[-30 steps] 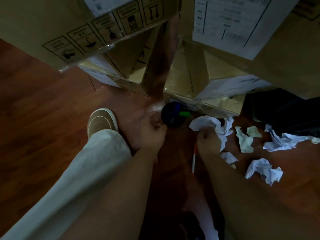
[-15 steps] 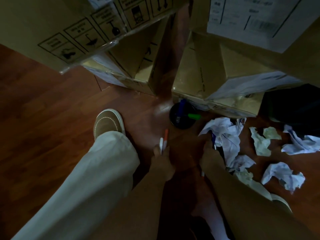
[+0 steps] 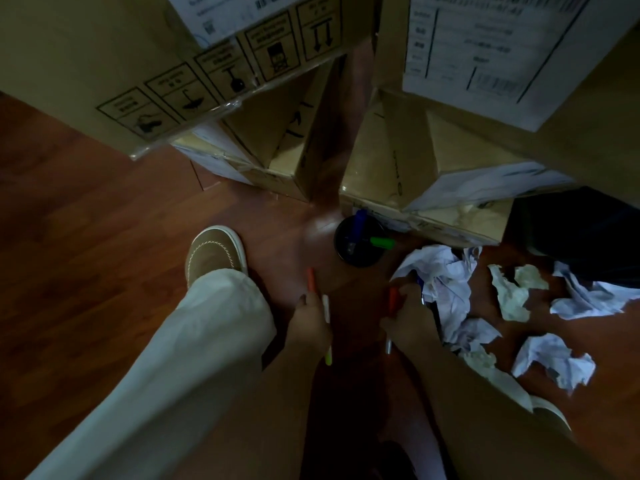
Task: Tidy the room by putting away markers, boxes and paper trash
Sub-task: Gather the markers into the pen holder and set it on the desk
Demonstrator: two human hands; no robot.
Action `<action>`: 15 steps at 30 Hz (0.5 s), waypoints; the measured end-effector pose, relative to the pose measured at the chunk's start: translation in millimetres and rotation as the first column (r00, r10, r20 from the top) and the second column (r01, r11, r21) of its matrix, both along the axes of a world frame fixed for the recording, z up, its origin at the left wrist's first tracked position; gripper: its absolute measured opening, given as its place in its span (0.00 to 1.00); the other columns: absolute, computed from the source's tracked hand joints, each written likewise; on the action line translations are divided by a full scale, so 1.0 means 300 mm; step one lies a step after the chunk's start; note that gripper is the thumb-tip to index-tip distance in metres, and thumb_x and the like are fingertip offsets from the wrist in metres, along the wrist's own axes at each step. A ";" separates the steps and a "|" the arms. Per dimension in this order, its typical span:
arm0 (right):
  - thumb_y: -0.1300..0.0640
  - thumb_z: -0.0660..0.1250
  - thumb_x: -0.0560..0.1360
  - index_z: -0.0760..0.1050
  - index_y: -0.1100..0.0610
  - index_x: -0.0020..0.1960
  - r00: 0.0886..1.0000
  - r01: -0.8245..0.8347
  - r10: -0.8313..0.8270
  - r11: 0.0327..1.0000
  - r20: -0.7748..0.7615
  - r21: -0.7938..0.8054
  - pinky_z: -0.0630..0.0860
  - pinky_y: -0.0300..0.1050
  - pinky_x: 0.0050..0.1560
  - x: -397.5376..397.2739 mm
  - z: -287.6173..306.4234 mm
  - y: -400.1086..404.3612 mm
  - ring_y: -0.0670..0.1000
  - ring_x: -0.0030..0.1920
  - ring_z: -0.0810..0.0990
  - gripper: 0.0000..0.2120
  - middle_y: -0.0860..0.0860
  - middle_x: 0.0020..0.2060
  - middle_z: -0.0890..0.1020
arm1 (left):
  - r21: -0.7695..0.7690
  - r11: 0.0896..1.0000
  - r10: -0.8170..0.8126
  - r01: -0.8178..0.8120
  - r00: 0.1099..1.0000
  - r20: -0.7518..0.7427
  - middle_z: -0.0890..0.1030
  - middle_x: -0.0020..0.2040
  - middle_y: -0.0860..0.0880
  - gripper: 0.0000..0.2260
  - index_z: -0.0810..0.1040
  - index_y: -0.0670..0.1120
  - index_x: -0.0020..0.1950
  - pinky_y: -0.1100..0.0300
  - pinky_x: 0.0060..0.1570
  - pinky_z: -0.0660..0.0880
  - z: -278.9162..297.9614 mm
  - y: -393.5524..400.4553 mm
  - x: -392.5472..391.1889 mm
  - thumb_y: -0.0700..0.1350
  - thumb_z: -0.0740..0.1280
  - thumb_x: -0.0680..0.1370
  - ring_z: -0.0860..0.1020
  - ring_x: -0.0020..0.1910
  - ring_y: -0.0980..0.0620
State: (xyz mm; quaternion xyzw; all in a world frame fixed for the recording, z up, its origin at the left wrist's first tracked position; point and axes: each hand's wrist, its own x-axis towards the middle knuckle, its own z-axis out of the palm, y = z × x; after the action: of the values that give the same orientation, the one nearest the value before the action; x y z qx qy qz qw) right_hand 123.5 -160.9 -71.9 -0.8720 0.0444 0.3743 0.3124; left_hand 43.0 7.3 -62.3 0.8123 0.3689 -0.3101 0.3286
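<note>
A round black cup (image 3: 360, 242) is seen on the wooden floor (image 3: 86, 271), right against the bottom of a cardboard box (image 3: 408, 161). Two markers are kept inside the cup: a blue marker (image 3: 357, 226) that sticks up and leans toward the box, and a green marker (image 3: 382, 242) that lies over the rim on the right side.

Just below the cup, a little to the left, the left hand (image 3: 310, 329) is found. Its fingers are curled around two pens: an orange marker (image 3: 311, 279) that points up toward the cup, and a white pen with a yellow-green tip (image 3: 327, 332).

Below the cup and a bit to the right, the right hand (image 3: 408, 318) is seen. It is closed around a red marker (image 3: 392, 300), and a grey tip is seen under the hand.

To the right of the cup, crumpled paper balls (image 3: 446, 275) are spread over the floor. One big ball is touched by the right hand. More paper scraps (image 3: 554, 362) are seen farther right.

Left of the cup, a brown shoe (image 3: 214, 252) is set on the floor. A second stack of boxes (image 3: 270, 140) is seen above it.
</note>
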 end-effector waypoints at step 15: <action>0.62 0.70 0.72 0.74 0.60 0.47 0.850 0.228 -0.378 0.892 0.367 0.391 0.74 0.43 0.41 0.192 0.252 0.146 0.55 0.40 0.80 0.06 0.52 0.36 0.80 | -0.520 0.681 0.720 -0.516 0.601 0.347 0.84 0.43 0.48 0.09 0.80 0.50 0.40 0.57 0.43 0.79 0.248 0.027 0.256 0.36 0.70 0.74 0.82 0.43 0.50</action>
State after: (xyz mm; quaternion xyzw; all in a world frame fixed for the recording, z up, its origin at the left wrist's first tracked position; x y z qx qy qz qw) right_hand 181.1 -117.0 3.6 -0.8489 0.0488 0.1179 0.5130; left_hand 119.9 15.4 12.1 0.6038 0.4620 -0.0018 0.6495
